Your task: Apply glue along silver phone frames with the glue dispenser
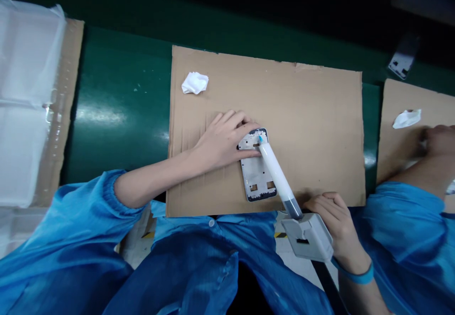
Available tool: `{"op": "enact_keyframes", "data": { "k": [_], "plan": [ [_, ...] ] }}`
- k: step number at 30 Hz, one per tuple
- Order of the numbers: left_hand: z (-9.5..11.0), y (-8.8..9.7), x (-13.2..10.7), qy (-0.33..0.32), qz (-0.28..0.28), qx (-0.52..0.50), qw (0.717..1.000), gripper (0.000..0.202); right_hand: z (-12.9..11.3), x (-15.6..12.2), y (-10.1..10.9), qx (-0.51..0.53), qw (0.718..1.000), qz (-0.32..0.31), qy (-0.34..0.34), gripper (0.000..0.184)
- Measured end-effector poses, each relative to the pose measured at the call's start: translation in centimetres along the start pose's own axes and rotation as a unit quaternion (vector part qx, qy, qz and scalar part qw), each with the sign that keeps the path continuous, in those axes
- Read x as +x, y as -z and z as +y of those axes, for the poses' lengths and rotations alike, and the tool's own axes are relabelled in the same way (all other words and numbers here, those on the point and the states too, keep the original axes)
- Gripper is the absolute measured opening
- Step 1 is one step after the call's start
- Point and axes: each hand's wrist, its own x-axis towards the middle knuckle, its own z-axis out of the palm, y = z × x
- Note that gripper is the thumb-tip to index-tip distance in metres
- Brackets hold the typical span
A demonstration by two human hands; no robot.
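A metal phone frame with dark edges and small cut-outs lies on a brown cardboard sheet. My left hand grips its upper part, index finger at the top edge and thumb across the plate. Over the frame slants a white tube-shaped tool with a blue tip, the tip at the upper end of the frame. Its grey collar meets a light grey block with a black strip below. Behind that block my right hand is closed with curled fingers; what it holds is hidden.
A crumpled white wipe lies on the cardboard's upper left. White plastic trays stand at the left. To the right, a co-worker's arm is over another cardboard sheet with a white wipe. Another metal frame lies beyond.
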Motion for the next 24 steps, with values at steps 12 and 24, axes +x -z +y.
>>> {"op": "enact_keyframes", "data": {
  "k": [12, 24],
  "plan": [
    [0.03, -0.09, -0.03, -0.006, 0.004, 0.005, 1.000, 0.061, -0.09, 0.77, 0.23, -0.001, 1.000, -0.001, 0.009, 0.005],
    [-0.16, -0.21, -0.02, -0.002, 0.000, -0.006, 1.000, 0.063, -0.13, 0.72, 0.24, 0.018, 1.000, -0.001, -0.002, 0.008]
  ]
}}
